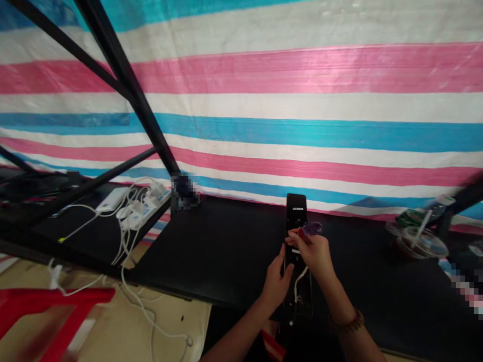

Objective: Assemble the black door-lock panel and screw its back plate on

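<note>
"Looking down past our wrists, what do we have our hands on?"

"Our right hand point(316, 253) is closed around a tool with a see-through purple handle point(313, 229), and our grip hides its tip. Our left hand point(277, 281) touches the left edge of a long black panel point(295, 201), thumb and fingers spread apart, though we cannot tell whether it is gripping."

"And where do we have that panel?"

"It lies lengthwise on the black desk point(226, 241), beneath our right hand and against our left, its far end reaching out beyond both. A white cable point(299, 276) curls over its near part, between our forearms."

"What do we see farther from our hands?"

"Well to their left, we see a white power strip point(138, 217) crowded with plugs and cords. Well to their right stands a clear plastic cup point(430, 248) with a straw. Beyond them, we face a striped sheet point(302, 136)."
</note>
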`<state>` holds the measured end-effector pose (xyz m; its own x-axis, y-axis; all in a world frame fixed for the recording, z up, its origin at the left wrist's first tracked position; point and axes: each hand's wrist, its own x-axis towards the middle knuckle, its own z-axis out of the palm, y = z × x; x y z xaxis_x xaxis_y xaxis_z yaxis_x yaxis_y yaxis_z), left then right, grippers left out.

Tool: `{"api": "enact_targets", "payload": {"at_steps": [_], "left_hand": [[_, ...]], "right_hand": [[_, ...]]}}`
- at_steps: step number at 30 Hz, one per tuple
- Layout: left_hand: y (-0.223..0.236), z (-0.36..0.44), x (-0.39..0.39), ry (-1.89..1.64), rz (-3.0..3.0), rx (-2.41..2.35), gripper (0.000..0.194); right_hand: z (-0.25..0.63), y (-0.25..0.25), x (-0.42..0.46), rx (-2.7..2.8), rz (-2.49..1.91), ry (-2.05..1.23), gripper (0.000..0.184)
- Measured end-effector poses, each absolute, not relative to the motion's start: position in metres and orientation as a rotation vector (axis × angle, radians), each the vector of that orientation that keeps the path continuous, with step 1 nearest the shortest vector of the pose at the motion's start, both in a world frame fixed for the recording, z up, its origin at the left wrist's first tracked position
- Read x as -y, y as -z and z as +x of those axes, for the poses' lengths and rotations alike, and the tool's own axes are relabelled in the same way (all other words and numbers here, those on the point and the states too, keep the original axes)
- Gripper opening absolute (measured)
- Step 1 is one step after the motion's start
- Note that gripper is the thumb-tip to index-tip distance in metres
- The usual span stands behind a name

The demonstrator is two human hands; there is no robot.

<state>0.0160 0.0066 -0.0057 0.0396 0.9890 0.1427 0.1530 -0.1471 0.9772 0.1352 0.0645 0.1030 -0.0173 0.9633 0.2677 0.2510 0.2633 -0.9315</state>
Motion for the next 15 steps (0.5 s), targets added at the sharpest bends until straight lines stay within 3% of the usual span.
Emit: {"api": "enact_targets", "payload": {"at_steps": [15], "left_hand": [[0.0063,0.0169,-0.0072,-1.24,1.404,-1.2,0.062]], "right_hand": [[0.1326,-0.1028,-0.0696,1.306,-1.108,-0.943,0.035]]}}
